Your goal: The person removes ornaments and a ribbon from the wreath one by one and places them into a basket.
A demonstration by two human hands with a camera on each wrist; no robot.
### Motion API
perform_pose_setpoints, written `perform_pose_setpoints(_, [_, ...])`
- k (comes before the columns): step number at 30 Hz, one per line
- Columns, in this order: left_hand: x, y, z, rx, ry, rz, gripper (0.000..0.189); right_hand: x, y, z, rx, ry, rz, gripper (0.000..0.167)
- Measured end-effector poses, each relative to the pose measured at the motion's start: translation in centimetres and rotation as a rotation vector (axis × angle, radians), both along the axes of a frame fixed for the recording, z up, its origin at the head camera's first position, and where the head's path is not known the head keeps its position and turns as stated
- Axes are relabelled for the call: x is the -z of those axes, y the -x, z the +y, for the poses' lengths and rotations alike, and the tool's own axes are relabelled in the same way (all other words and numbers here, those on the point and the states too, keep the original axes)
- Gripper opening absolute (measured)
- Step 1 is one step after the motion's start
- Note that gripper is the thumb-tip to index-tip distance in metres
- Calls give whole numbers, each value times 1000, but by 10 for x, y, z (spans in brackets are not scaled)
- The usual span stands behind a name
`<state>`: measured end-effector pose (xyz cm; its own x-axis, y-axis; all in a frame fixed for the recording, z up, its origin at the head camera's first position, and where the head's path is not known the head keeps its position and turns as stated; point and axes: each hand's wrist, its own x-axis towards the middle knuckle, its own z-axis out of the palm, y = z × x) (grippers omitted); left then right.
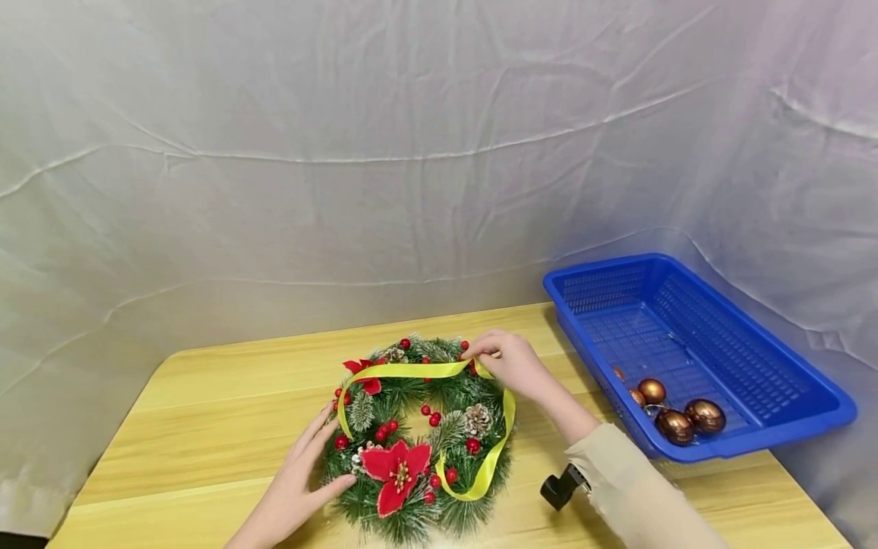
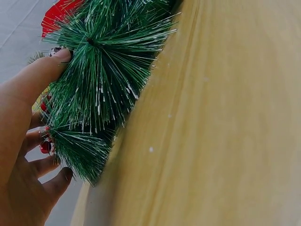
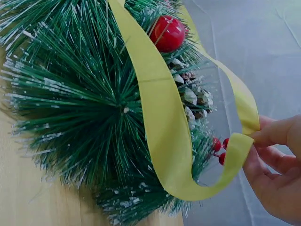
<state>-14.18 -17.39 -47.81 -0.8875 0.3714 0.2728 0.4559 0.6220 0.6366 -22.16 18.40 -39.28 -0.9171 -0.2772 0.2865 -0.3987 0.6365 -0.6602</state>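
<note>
A green Christmas wreath (image 1: pixel 439 396) lies on the table, trimmed with red poinsettias (image 1: pixel 396 474), red berries and frosted pine cones (image 1: pixel 478 419). A yellow ribbon (image 1: pixel 411 370) loops loosely over it, with one end curling down the right side. At the wreath's far right, my right hand (image 1: pixel 506 362) pinches the ribbon between thumb and fingertips; the right wrist view shows the ribbon (image 3: pixel 164 117) folding at that pinch. My left hand (image 1: pixel 298 476) rests against the wreath's left side, fingers extended and thumb spread. In the left wrist view, its thumb (image 2: pixel 49 68) touches the pine needles (image 2: pixel 94 56).
To the right stands a blue plastic basket (image 1: pixel 748 442) with several shiny brown-copper balls (image 1: pixel 705 416) at its near end. A grey cloth (image 1: pixel 411 191) hangs behind the wooden table (image 1: pixel 185 435). A black device (image 1: pixel 561 488) sticks out from the right sleeve.
</note>
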Motion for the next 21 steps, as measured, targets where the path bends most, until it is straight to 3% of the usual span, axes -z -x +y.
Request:
perform_pose_setpoints(11, [-1,-1,0,-5,4,10,81,-1,-5,6,79,46,-109,19])
perform_pose_setpoints(21, [0,0,0,-4,10,6,81,0,-6,6,78,100,-118,10])
